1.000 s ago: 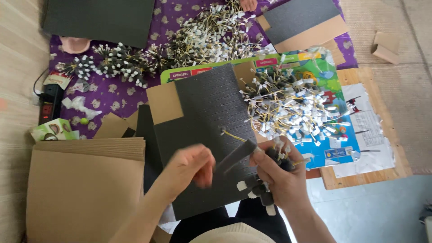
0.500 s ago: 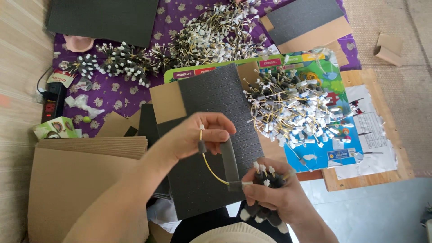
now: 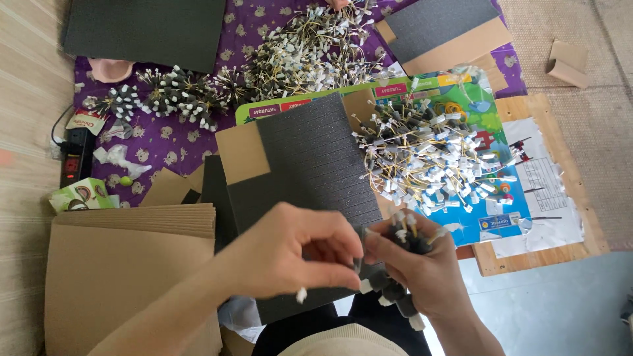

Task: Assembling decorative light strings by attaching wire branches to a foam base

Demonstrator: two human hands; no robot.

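My right hand [image 3: 422,270] grips a bundle of short wires [image 3: 403,232] with dark foam sleeves and white tips, held low at the centre. My left hand [image 3: 297,254] has come up against it, thumb and fingertips pinching a small piece at the bundle's left side; what it pinches is too small to make out. Both hands hover over a dark grey foam sheet [image 3: 306,165] glued to brown cardboard. A loose heap of yellow wires with white tags [image 3: 428,158] lies just right of the sheet on a colourful printed board [image 3: 488,112].
A second wire heap [image 3: 310,53] and finished bundles [image 3: 171,95] lie on a purple cloth. A stack of cardboard sheets [image 3: 125,264] sits at the left. More foam sheets [image 3: 142,29] lie at the top. A power strip [image 3: 71,161] rests on the left floor.
My left hand drew a yellow wire up and away from the bundle, then came back down; it now meets my right hand at the bundle.
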